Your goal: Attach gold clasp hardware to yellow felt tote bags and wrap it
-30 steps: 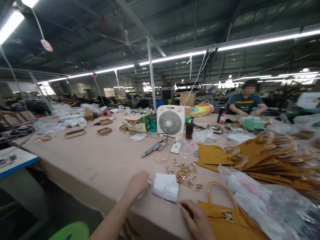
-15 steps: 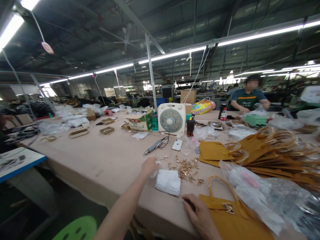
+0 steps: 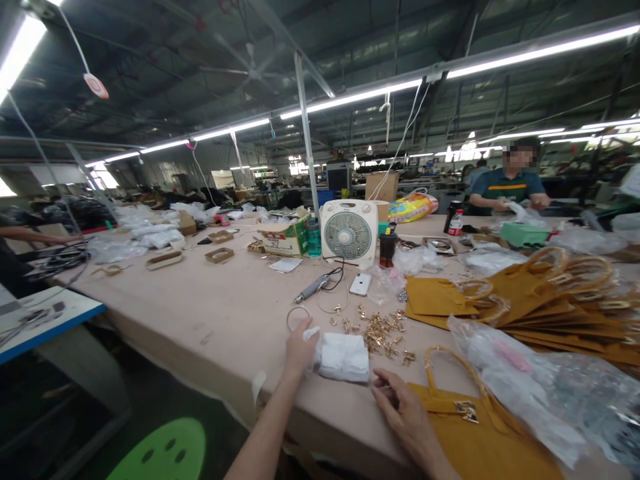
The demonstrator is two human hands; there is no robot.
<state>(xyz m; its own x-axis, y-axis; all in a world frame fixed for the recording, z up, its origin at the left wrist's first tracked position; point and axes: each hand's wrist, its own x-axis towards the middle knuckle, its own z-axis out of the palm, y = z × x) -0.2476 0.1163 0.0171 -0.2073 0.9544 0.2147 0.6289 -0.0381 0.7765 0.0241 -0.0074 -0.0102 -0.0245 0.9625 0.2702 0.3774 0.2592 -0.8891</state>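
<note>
My left hand [image 3: 299, 347] rests on the table at the left edge of a stack of white tissue [image 3: 344, 356], its fingers curled on a corner of the tissue. A thin ring [image 3: 298, 313] lies just beyond that hand. My right hand [image 3: 403, 413] lies on the left end of a mustard-yellow handbag [image 3: 480, 433], fingers bent against it beside the gold clasp [image 3: 466, 411]. Several small gold metal fittings [image 3: 383, 330] are scattered behind the tissue.
A long beige table [image 3: 200, 307] carries a white fan [image 3: 349, 233], a phone [image 3: 360, 283], a pen-shaped tool [image 3: 313, 289] with a cord, a stack of yellow bags [image 3: 545, 300] and clear plastic wrap [image 3: 540, 393]. A person in green [image 3: 507, 187] works at the far right. A green stool [image 3: 160, 453] stands below.
My left hand has moved forward along the tissue's left side. My right hand has shifted slightly on the bag. The view has moved closer to the table.
</note>
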